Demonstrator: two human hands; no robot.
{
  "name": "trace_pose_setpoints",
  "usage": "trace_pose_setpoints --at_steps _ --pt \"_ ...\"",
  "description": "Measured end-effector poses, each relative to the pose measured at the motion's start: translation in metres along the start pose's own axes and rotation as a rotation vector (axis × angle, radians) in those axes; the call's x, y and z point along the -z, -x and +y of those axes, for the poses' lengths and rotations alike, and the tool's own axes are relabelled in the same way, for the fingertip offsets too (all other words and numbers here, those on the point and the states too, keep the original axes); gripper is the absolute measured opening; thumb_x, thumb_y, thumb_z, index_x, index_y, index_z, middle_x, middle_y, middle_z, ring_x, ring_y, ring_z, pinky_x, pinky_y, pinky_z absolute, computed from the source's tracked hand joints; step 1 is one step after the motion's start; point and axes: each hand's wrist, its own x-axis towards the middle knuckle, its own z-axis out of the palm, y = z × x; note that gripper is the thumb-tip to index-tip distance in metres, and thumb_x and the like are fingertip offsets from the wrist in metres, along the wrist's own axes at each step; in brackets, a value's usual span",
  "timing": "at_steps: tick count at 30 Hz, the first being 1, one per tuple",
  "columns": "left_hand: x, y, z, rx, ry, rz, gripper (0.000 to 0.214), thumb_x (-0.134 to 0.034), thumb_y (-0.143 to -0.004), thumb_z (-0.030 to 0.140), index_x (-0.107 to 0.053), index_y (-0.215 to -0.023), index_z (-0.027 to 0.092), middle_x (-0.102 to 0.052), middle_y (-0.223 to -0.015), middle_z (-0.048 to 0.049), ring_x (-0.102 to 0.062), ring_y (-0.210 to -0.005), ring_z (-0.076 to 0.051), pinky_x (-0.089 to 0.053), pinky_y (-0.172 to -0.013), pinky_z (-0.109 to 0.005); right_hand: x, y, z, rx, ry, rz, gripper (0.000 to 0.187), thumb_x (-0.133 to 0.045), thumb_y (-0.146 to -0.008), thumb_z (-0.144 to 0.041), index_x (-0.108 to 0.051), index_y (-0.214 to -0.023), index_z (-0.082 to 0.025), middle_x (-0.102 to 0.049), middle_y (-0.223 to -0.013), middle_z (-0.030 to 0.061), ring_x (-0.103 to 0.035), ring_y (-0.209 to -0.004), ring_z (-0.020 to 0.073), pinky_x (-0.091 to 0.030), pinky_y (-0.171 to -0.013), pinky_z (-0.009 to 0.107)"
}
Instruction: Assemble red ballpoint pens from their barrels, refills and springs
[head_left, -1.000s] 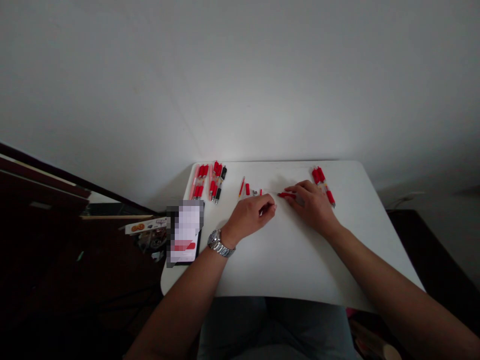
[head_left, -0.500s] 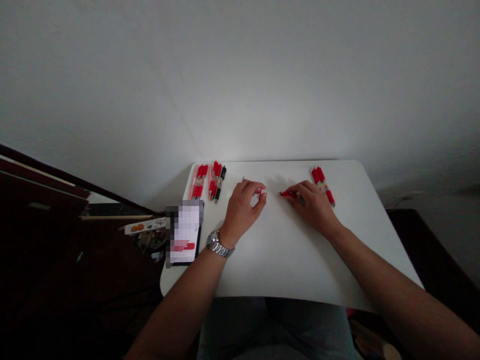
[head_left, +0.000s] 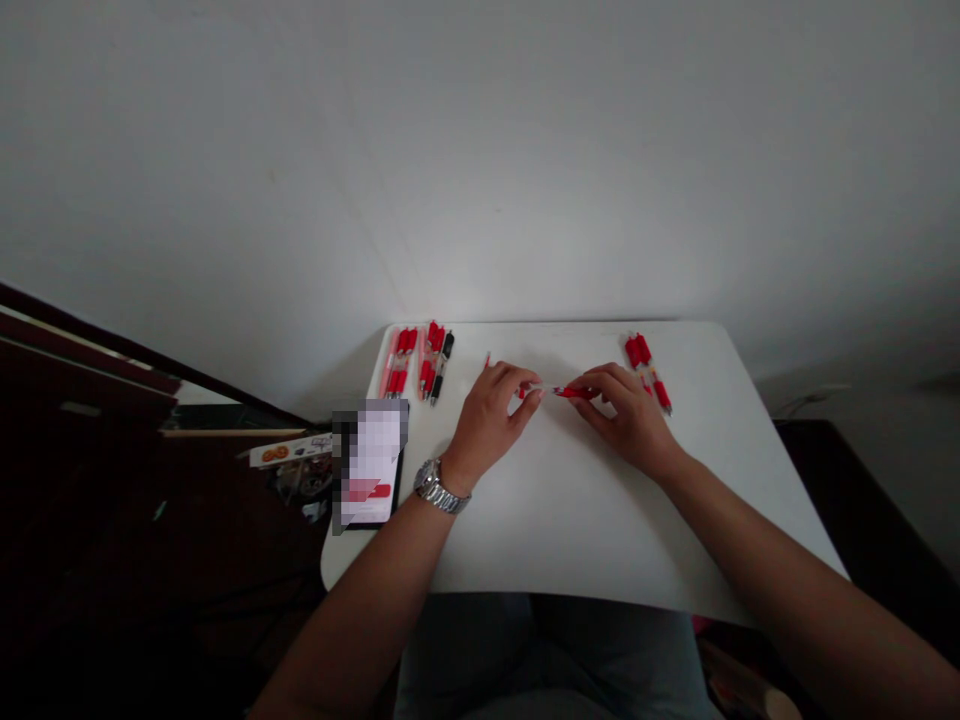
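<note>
My left hand [head_left: 493, 405], with a metal watch [head_left: 441, 487] on its wrist, pinches a clear pen barrel [head_left: 546, 387] between thumb and index finger. Facing it, my right hand [head_left: 621, 415] grips a red pen part [head_left: 574, 392] with a silvery end. The two parts meet end to end, or nearly so, in the gap between my hands; whether they are joined cannot be made out. Behind my left fingers a thin red-and-clear piece [head_left: 487, 360] sticks up, its lower end hidden.
Several red pens [head_left: 401, 362] and a black pen [head_left: 443, 368] lie at the white table's [head_left: 525, 530] back left. More red pens [head_left: 646, 370] lie beyond my right hand. A phone [head_left: 375, 465] rests on the left edge. The wall [head_left: 495, 200] stands behind the table.
The gap between my hands has narrowed. The clear barrel in my left fingers now reaches the silvery end of the red part, which was apart from it before.
</note>
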Motion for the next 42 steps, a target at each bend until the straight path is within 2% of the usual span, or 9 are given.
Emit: trace_pose_setpoints --at_steps 9,15,21,25,29,42 --pt "0.0 -0.001 0.002 -0.024 0.03 -0.007 0.014 -0.055 -0.103 0.03 -0.064 -0.105 0.02 -0.066 -0.1 -0.0035 -0.061 -0.095 -0.018 -0.048 -0.102 -0.037 0.002 -0.001 -0.004 0.002 -0.036 0.004 0.012 -0.061 -0.099 -0.026 -0.066 -0.108 -0.021 -0.065 -0.098 0.0094 -0.063 -0.085 0.0209 -0.057 -0.076 0.037" --pt "-0.002 0.0 0.0 -0.059 0.06 -0.013 0.011 -0.059 -0.101 0.028 -0.065 -0.104 0.02 -0.066 -0.099 -0.0033 -0.06 -0.095 -0.018 -0.049 -0.097 -0.035 -0.001 0.001 -0.002 0.025 -0.052 -0.027 0.013 -0.061 -0.099 -0.027 -0.067 -0.109 -0.021 -0.067 -0.101 0.01 -0.066 -0.09 0.0221 -0.058 -0.078 0.038" --pt "-0.002 0.0 -0.001 -0.091 0.0 0.013 0.013 -0.066 -0.097 0.03 -0.066 -0.108 0.022 -0.064 -0.102 -0.0024 -0.061 -0.099 -0.019 -0.044 -0.109 -0.043 -0.001 0.001 -0.001 0.027 -0.055 -0.013 0.012 -0.06 -0.1 -0.027 -0.067 -0.11 -0.023 -0.067 -0.101 0.0093 -0.067 -0.091 0.0226 -0.059 -0.078 0.04" --pt "0.0 0.0 -0.001 -0.042 -0.098 0.064 0.024 -0.072 -0.092 0.029 -0.067 -0.114 0.023 -0.057 -0.11 -0.0061 -0.057 -0.106 -0.022 -0.047 -0.105 -0.044 0.0 0.0 0.0 0.01 -0.032 -0.003 0.013 -0.06 -0.1 -0.026 -0.067 -0.11 -0.023 -0.067 -0.1 0.0095 -0.067 -0.089 0.0223 -0.059 -0.078 0.04" --pt "0.0 0.001 -0.004 0.035 -0.191 0.082 0.025 -0.076 -0.088 0.027 -0.07 -0.112 0.024 -0.053 -0.115 -0.0075 -0.053 -0.105 -0.024 -0.048 -0.099 -0.043 0.001 0.0 0.003 -0.006 -0.014 0.0 0.013 -0.06 -0.1 -0.027 -0.068 -0.109 -0.022 -0.067 -0.098 0.009 -0.066 -0.088 0.0219 -0.059 -0.076 0.039" --pt "-0.003 0.002 -0.007 0.093 -0.341 -0.001 0.027 -0.073 -0.09 0.032 -0.072 -0.116 0.026 -0.051 -0.118 -0.0085 -0.049 -0.107 -0.026 -0.045 -0.097 -0.044 0.001 0.0 0.002 -0.021 -0.018 0.001 0.012 -0.06 -0.1 -0.027 -0.068 -0.108 -0.022 -0.066 -0.098 0.0086 -0.066 -0.085 0.0206 -0.059 -0.076 0.038"
